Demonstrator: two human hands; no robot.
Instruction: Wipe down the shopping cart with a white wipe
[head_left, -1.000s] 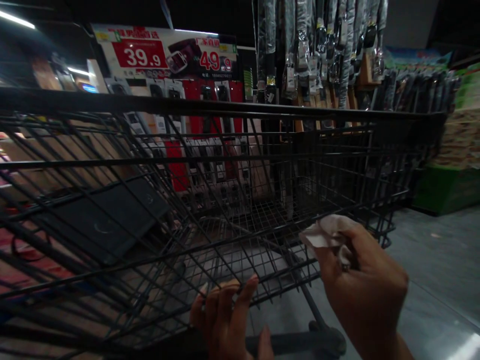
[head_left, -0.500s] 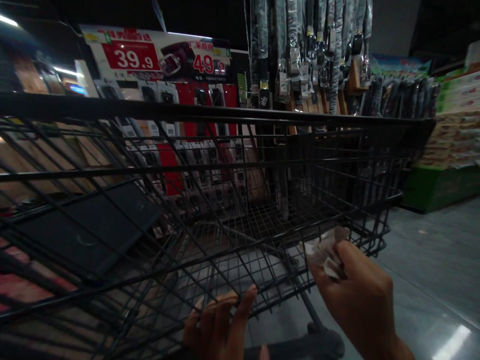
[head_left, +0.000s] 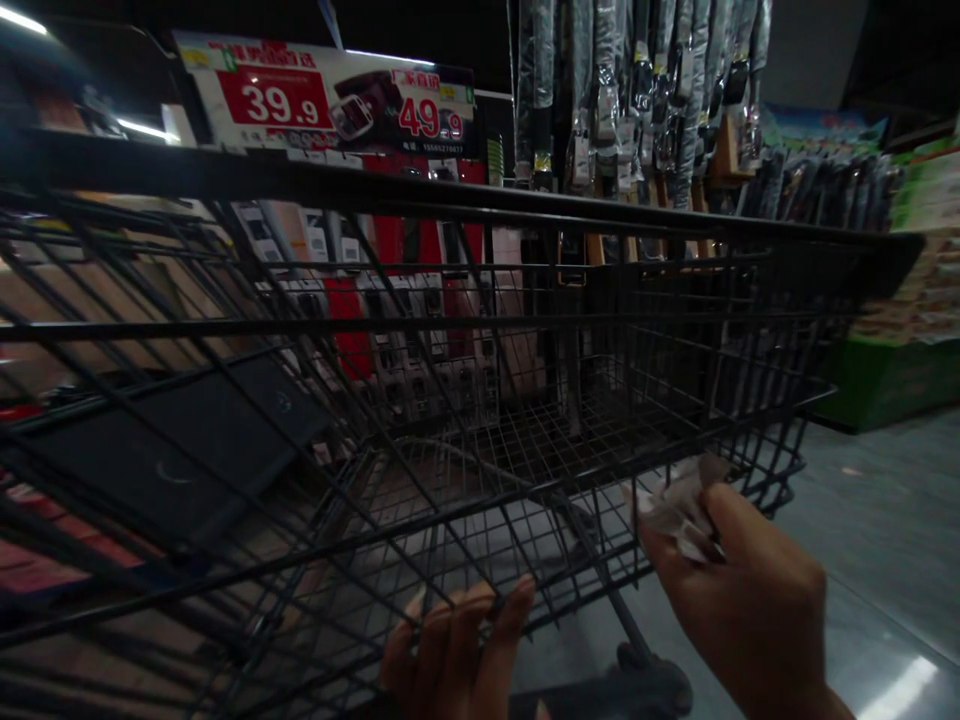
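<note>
A black wire shopping cart (head_left: 480,203) stretches across the head view, its side wall toward me. Low in the middle, my left hand (head_left: 459,650) has its fingers curled over the cart's lower wires; part of the thumb is cut off by the bottom edge. My right hand (head_left: 761,600) is closed on a crumpled whitish tissue (head_left: 684,512). It presses or holds the tissue at the lower wires of the cart's side, to the right of my left hand. Just how the tissue meets the wires is hard to make out in the dim light.
Behind the cart, packaged belts (head_left: 600,100) hang in plastic sleeves beside a price sign (head_left: 289,100). A dark panel (head_left: 187,450) shows through the wires at left. A green display base (head_left: 877,385) stands at right on the grey floor (head_left: 892,490).
Both hands and the right end of the cart sit slightly farther right in the picture. The cart's top rim appears a little higher at left. Both grips look the same.
</note>
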